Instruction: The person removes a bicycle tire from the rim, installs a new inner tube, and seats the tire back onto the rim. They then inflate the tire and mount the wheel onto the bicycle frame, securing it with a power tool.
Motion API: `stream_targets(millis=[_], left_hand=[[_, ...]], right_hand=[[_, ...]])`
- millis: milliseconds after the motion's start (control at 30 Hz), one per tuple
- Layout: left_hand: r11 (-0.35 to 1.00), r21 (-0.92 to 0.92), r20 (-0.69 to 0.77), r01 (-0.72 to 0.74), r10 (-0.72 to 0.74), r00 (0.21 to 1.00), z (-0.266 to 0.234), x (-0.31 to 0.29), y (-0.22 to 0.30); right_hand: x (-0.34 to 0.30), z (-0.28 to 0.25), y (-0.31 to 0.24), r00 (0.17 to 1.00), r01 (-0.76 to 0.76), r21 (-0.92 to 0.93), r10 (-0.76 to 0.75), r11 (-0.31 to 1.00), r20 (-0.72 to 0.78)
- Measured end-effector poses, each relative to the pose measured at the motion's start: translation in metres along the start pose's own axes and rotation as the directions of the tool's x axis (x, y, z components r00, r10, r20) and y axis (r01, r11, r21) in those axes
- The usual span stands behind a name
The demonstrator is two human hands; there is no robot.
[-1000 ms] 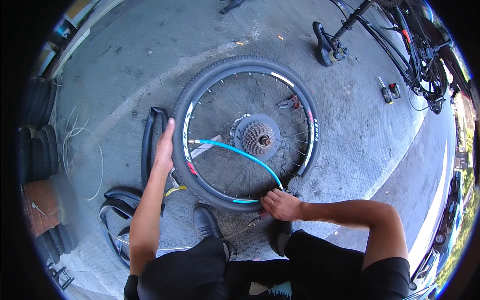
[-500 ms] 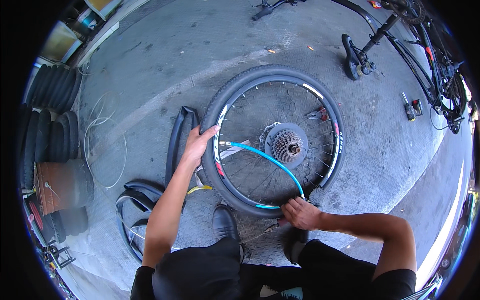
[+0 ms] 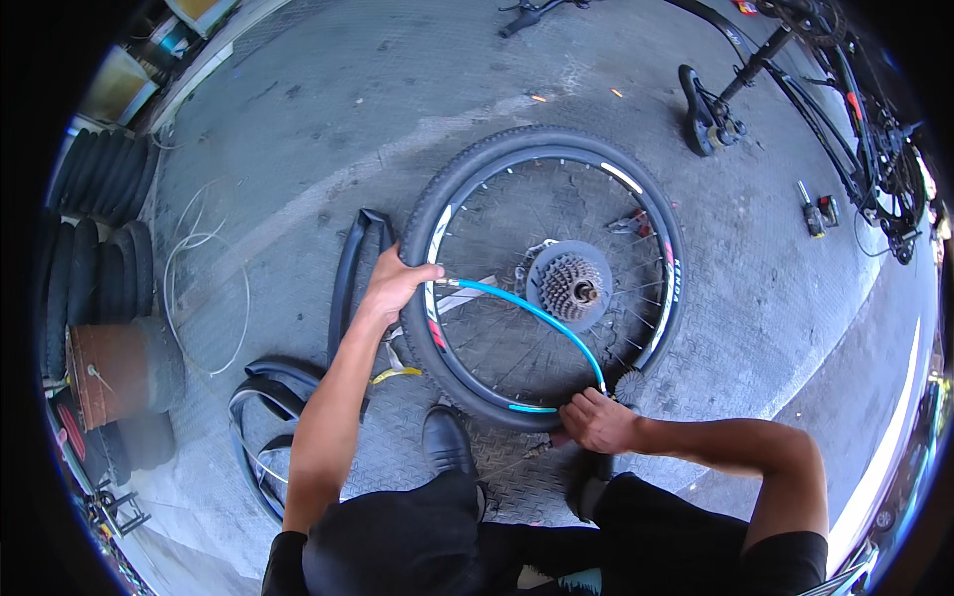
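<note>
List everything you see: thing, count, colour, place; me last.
Round spoked wheel: one, black, centre
Metal sprocket cluster: one, grey, wheel's hub
Slim flexible hose: one, bright blue, across wheel
Mostly hidden tool: one, dark red, wheel's lower edge
Soft rubber tubes: two or more, black, left
Thin looped line: one, whitish, left
Stacked round tyres: several, black, far left
Rusty container: one, brown, far left
Bicycle with saddle: one, black, upper right
Small hand tools: two, black and red, right
Loose tool: one, red and grey, beyond spokes
Tiny pieces: two, orange, above wheel
Flat strip: one, yellow, left of wheel
Low shoes: two, black, below wheel
Left hand: one, bare, gripping wheel's left
Right hand: one, bare, over mostly hidden tool
</note>
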State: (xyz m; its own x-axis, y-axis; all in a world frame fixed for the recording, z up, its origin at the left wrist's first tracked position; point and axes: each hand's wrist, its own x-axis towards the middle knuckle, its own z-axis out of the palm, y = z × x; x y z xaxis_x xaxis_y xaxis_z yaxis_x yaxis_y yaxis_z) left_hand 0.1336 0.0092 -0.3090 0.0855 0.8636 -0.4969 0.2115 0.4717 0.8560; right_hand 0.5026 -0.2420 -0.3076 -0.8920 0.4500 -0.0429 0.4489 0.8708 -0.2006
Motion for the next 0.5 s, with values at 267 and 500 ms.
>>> stream_targets(millis=[267, 500], left_hand=[[0.999, -0.025, 0.042, -0.023, 0.024, 0.999, -0.002, 0.016, -0.023], [0.998, -0.067, 0.073, -0.003, 0.008, 0.997, -0.004, 0.017, -0.03]], right_hand=[[-0.006, -0.001, -0.002, 0.996, -0.06, -0.07, 0.055, 0.996, -0.068], [-0.007, 0.003, -0.003, 0.996, -0.033, -0.06, 0.028, 0.998, -0.088]])
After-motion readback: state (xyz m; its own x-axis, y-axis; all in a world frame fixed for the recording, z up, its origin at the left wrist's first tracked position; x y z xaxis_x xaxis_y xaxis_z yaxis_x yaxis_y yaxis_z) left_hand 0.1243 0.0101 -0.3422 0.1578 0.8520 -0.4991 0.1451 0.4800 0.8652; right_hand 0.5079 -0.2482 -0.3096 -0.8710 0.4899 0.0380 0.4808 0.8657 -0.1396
